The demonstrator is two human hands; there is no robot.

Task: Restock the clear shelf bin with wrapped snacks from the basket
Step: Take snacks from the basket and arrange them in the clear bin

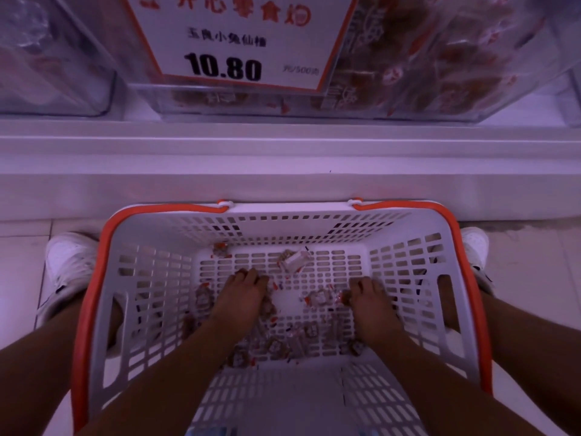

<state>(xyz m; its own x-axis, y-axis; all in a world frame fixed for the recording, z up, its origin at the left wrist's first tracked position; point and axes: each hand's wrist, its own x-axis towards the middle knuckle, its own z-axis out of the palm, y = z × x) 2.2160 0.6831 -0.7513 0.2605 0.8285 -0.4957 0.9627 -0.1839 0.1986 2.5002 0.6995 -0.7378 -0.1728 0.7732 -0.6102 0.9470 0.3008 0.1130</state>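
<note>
With the clear shelf bin (pixel 408 73) already well stocked, left hand (pixel 242 294) and right hand (pixel 367 300), apart, reach down among the last wrapped snacks (pixel 301 338) on the basket (pixel 151 278) floor, grip not discernible.

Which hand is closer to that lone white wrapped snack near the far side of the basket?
Left. The left hand is just below and left of the white wrapped snack; the right hand is farther off, to its lower right.

White shelf ledge (pixel 283 158), pale tiled floor (pixel 22 262), purplish light.
</note>
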